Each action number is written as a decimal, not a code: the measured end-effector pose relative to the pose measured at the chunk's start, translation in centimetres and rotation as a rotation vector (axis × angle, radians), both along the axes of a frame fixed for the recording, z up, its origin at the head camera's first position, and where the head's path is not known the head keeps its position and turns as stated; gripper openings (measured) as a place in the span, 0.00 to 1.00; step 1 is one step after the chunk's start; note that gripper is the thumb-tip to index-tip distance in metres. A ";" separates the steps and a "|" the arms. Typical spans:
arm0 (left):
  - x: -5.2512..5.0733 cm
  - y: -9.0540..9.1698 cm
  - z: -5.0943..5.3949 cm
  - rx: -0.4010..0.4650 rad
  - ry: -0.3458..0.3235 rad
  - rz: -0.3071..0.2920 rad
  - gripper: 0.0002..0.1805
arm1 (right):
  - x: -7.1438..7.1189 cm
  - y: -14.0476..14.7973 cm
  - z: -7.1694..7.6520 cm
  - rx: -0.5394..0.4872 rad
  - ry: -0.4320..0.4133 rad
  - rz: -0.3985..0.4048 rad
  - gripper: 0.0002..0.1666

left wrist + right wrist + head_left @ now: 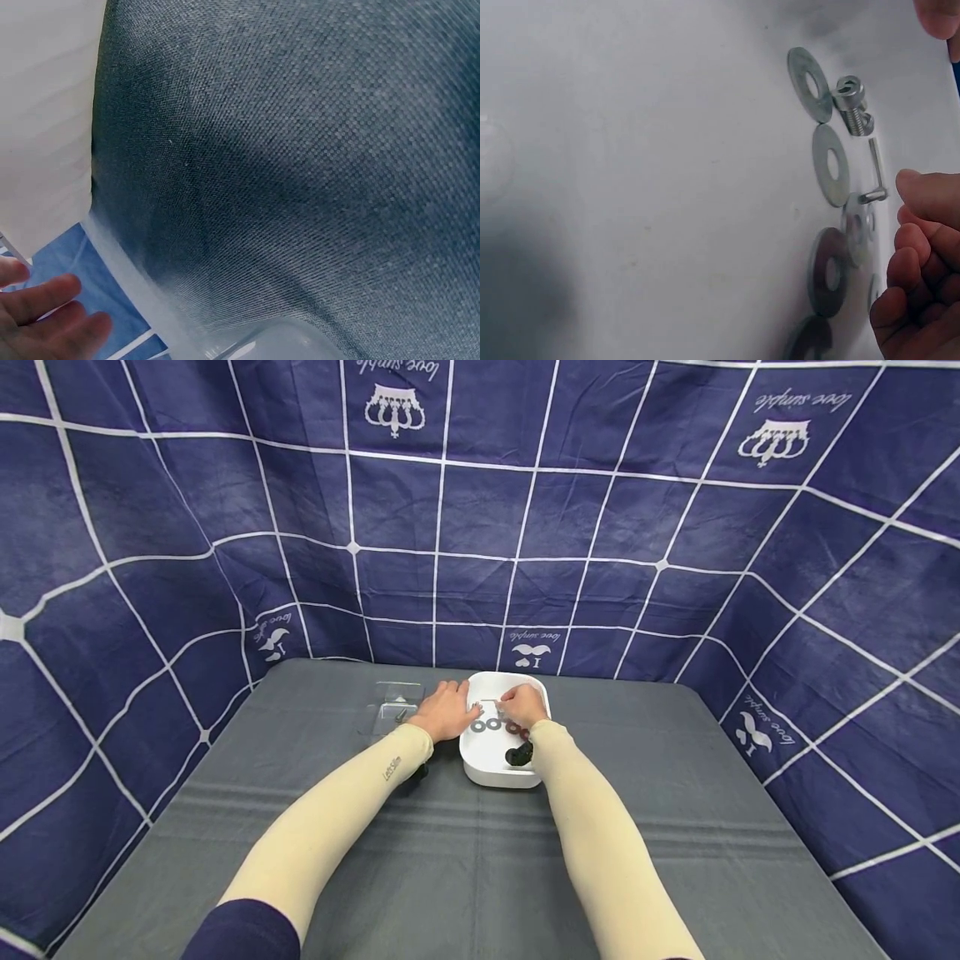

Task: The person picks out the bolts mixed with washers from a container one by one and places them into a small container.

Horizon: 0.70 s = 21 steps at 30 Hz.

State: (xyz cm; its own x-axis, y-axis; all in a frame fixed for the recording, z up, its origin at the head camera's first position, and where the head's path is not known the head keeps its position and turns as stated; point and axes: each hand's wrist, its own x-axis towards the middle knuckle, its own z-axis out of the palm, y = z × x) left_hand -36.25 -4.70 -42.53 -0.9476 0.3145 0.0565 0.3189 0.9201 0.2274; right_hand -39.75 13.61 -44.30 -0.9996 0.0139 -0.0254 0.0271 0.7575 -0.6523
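Observation:
My left hand (447, 710) rests at the left rim of a white tray (498, 778), fingers extended and thumb reaching over the inside; its fingers also show in the left wrist view (52, 319). My right hand (525, 705) is inside the tray with curled fingers. Close to its thumb and index tips lies a thin L-shaped metal piece, like a hex key (878, 169); whether they touch it is unclear. Flat metal washers (830, 165) lie in a row alongside, several in all. Beyond them are socket-head screws (850, 101).
Left of the tray stand clear plastic boxes (390, 717), with something small and metallic in one. A grey cloth (480, 860) covers the table. Blue checked curtains (487, 510) hang behind and at both sides.

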 end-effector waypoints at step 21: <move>0.0 0.0 -0.1 -0.016 0.006 -0.008 0.38 | -0.2 -0.4 -1.0 -0.107 -0.052 -0.068 0.09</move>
State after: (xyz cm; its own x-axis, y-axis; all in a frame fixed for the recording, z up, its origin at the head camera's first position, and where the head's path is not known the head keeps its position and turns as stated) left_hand -36.26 -4.67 -42.59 -0.9446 0.3232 0.0571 0.3279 0.9210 0.2105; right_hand -39.99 13.22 -45.34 -0.9937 0.0759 -0.0826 0.1122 0.6788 -0.7257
